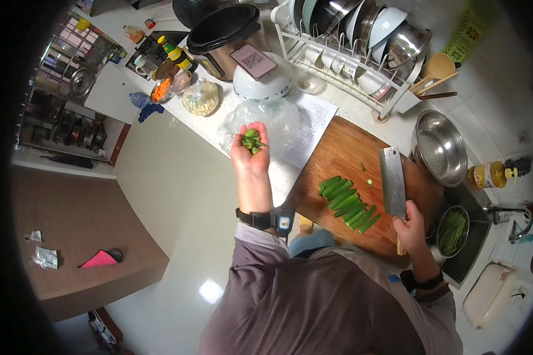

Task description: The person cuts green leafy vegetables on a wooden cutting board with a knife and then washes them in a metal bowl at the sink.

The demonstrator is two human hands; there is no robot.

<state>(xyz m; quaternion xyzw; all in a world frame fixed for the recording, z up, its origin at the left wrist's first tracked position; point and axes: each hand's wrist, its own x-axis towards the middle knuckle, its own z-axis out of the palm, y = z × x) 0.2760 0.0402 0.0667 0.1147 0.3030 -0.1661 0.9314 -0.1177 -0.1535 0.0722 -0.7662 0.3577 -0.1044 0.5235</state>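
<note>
My left hand [251, 153], palm up and cupped, holds a small heap of green okra stem ends [251, 140]. It is over the counter edge, in front of a clear plastic bag [271, 117]. My right hand [410, 227] grips the wooden handle of a cleaver [392, 181], whose broad blade is above the right part of a wooden cutting board [333, 146]. On the board, trimmed okra pods [347, 203] lie side by side in a slanting row. A small pale cut piece [369, 182] and a green scrap [362, 167] lie apart from them.
A printed sheet [315, 126] lies left of the board. Behind it, a phone [254, 61] rests on an upturned bowl [262, 86]. A dish rack [337, 57] stands at the back. At right are a steel basin [441, 148] and a sink [471, 239] holding a bowl of greens [453, 230].
</note>
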